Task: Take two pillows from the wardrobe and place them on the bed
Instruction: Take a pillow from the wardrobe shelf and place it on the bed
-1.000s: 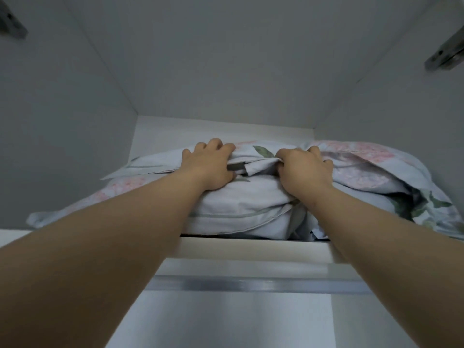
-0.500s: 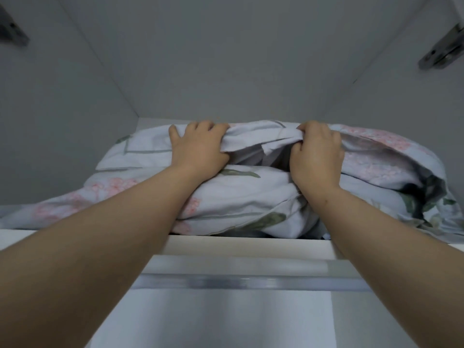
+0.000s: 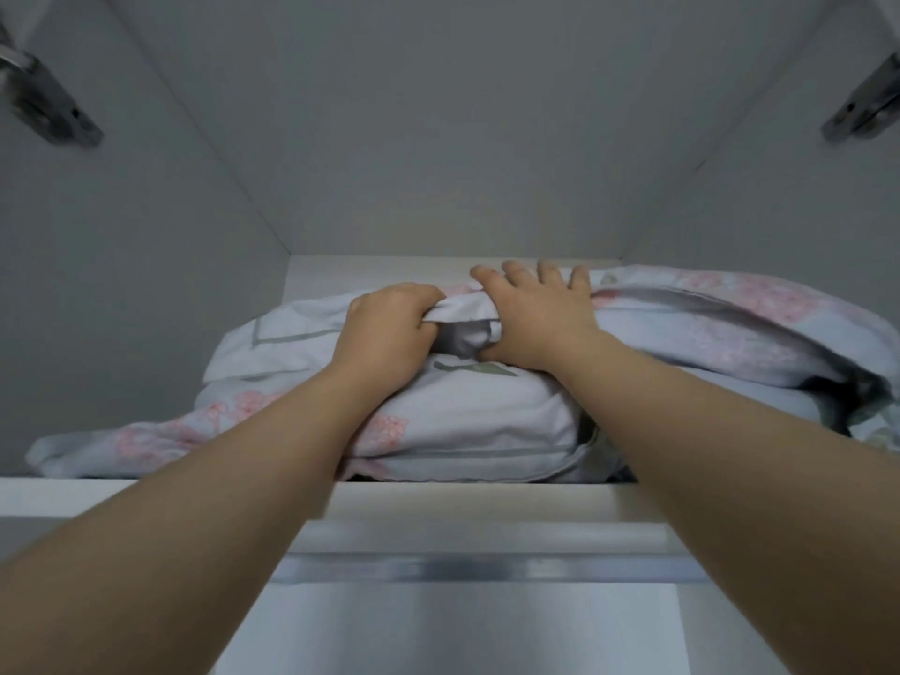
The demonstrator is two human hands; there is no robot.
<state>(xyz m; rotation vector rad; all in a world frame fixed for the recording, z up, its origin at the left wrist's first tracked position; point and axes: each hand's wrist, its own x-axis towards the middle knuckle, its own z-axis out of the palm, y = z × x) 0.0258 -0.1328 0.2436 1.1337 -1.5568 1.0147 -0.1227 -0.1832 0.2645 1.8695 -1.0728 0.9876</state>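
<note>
Floral pillows (image 3: 467,431) at shelf edge (image 3: 487,499), hands seemingly gripping, headroom above.

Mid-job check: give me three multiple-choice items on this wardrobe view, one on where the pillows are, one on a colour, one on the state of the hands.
1. Where do the floral-print fabric pillows lie?
A. On the white upper wardrobe shelf
B. On a bed
C. On the floor

2. What colour are the flowers printed on the pillowcases?
A. Yellow
B. Pink
C. Dark blue

3. What is the left hand doing, against the right hand?
A. Both hang free of the fabric
B. The left is spread flat, the right is a fist
C. The left is clenched on a fold of fabric, the right lies over the top pillow with fingers spread

Answers:
1 A: the stack sits on the shelf board inside the cabinet.
2 B: pink blooms show on pale grey-blue cloth.
3 C: a bunched fold sits in the left fist, while the right fingers fan out and its thumb tucks under.
</note>
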